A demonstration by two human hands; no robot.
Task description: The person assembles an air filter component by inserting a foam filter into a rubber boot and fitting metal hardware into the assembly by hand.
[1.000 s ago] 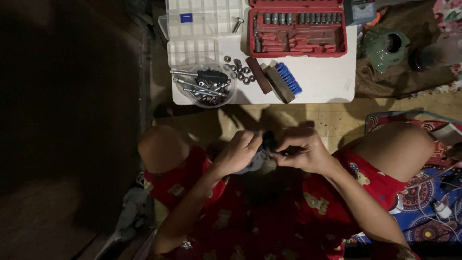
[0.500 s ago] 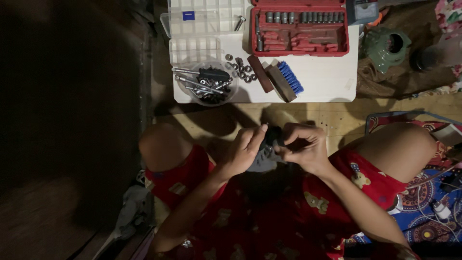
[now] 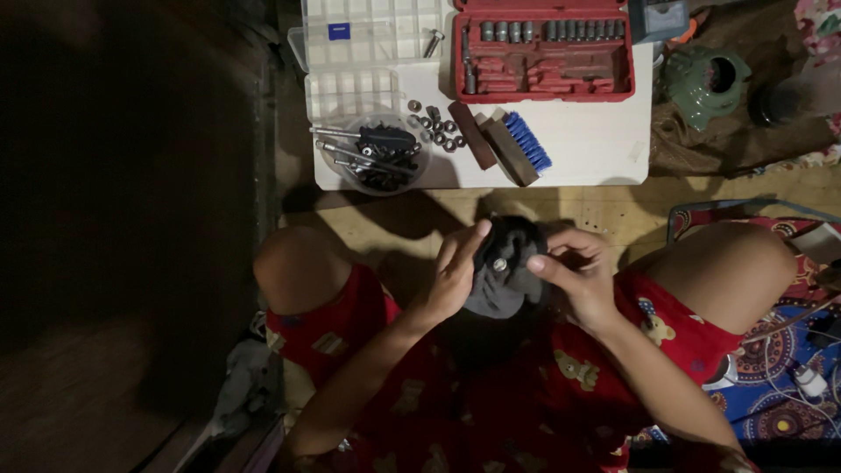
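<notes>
Down in the lap, both hands meet on a dark grey cloth (image 3: 508, 263). The left hand (image 3: 451, 280) lies against its left side, fingers stretched out flat, not clenched. The right hand (image 3: 574, 276) curls round the other side, gripping the bundle, thumb pressed toward a small shiny metal piece (image 3: 499, 264), a nut or bolt end by the look of it, sitting mid-cloth. Wiping well here, I'd judge, means pinching that piece through the fabric and turning it, not just brushing over. Further out, on the white board (image 3: 596, 149): a clear bowl (image 3: 381, 153) of bolts and dark parts, loose nuts (image 3: 438, 127) beside it, a blue-bristled brush (image 3: 517, 144). Beyond those, a clear compartment box (image 3: 368, 35) and an open red socket set case (image 3: 543, 48).
</notes>
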